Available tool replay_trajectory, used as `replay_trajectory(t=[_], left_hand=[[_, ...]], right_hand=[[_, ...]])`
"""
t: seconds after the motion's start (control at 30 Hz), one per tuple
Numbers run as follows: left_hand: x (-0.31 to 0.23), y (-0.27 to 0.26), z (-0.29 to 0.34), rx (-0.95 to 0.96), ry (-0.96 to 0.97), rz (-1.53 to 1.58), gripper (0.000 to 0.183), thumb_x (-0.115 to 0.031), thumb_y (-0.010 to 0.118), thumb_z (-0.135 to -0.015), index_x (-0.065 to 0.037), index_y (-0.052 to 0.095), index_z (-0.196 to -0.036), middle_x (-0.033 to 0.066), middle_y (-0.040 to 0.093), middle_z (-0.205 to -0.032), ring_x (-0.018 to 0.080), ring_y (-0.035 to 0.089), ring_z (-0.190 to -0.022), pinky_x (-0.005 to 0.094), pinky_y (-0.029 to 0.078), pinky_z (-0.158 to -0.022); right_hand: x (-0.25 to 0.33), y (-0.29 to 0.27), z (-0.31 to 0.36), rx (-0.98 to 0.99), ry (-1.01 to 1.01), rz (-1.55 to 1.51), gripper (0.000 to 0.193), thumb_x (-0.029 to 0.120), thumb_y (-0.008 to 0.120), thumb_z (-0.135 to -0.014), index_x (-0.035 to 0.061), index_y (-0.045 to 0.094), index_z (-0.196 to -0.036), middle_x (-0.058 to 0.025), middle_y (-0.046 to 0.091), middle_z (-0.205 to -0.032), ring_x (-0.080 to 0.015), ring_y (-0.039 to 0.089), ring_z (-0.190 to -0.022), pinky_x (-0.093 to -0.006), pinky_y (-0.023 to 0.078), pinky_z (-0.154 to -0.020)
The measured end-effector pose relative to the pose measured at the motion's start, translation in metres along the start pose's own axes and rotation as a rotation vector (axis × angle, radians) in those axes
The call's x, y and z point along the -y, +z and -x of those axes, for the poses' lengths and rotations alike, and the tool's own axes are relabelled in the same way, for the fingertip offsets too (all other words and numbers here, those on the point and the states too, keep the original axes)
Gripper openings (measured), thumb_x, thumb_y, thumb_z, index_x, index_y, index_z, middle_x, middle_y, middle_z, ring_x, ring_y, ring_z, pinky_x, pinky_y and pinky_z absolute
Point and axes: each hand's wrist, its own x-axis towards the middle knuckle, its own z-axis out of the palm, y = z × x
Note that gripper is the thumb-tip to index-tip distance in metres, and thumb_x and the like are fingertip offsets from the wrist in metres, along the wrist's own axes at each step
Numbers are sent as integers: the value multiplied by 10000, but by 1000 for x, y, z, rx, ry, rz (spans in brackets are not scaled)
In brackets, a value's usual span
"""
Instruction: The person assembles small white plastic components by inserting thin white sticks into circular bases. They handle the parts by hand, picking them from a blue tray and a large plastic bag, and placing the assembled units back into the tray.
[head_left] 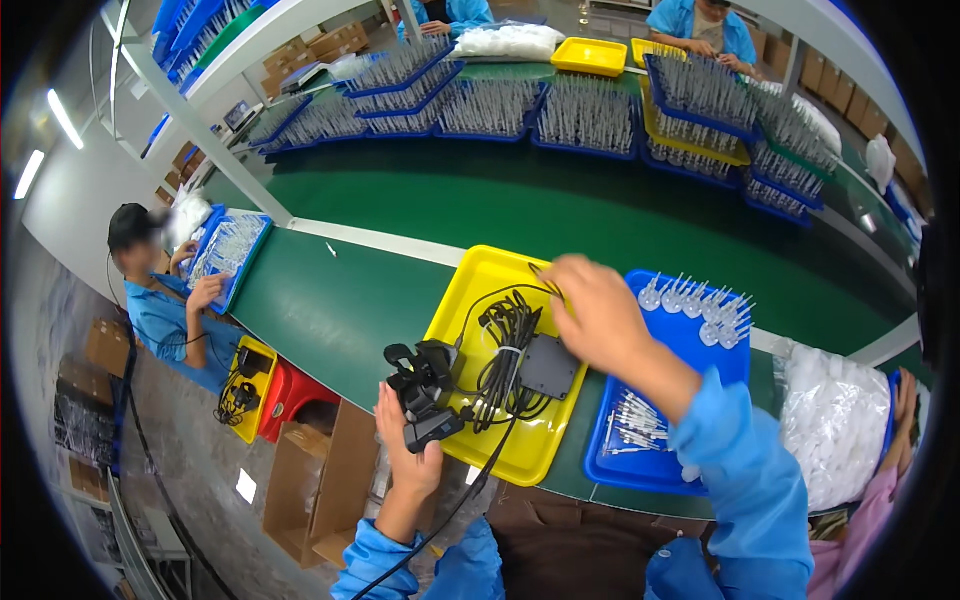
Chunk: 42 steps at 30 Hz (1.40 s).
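Observation:
My left hand is closed around a black device with clips and rounded mounts, tilted over the left edge of a yellow tray. Inside the tray lies a bundled black cable, cinched with a pale tie. Beside the bundle rests a flat dark grey box. Above the tray's far right side, my right hand has its fingers closed at a loop of the black cable. The fingertips are partly hidden by the hand itself. A cable strand also runs from the tray toward my lap.
To the right, a blue tray holds clear round-headed parts and white sticks. Past it sits a bag of white pieces. Stacked trays of thin parts line the far side. Co-workers sit left, right and opposite. An open carton stands lower left.

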Motion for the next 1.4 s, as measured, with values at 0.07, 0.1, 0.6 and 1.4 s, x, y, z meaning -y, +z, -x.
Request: replay_trajectory(t=[0.07, 0.1, 0.6, 1.4], left_hand=[[7, -7, -5, 89, 30, -176, 1064, -438, 702, -923, 55, 249, -1749, 335, 338, -1759, 491, 299, -1661, 666, 107, -1358], [7, -6, -11, 101, 52, -178, 1061, -444, 703, -926, 54, 253, -1748, 334, 344, -1755, 490, 305, -1658, 669, 110, -1356], [-30, -24, -47, 292, 236, -175, 733, -544, 607, -1002, -60, 583, -1551, 268, 431, -1734, 509, 349, -1636, 717, 117, -1334], [-128, 63, -124, 492, 212, 19, 722, -129, 702, -998, -29, 467, -1673, 338, 401, -1722, 528, 396, -1599, 530, 328, -1318]], right_hand=[[33, -27, 36, 96, 7, -7, 238, 147, 728, -937, 111, 716, -1173, -135, 692, -1262, -371, 693, -1143, -523, 528, -1048], [40, -33, 59, 105, -16, 9, 256, 160, 740, -933, 122, 721, -1186, -125, 689, -1280, -360, 689, -1167, -540, 508, -1088], [104, -124, 228, 82, 232, 31, 267, 137, 838, -823, 216, 826, -1078, 17, 773, -1256, -215, 749, -1144, -557, 437, -1205], [45, -133, 280, -81, 420, 194, 235, 99, 825, -833, 170, 837, -1057, 14, 799, -1058, -201, 751, -1012, -485, 543, -1089]])
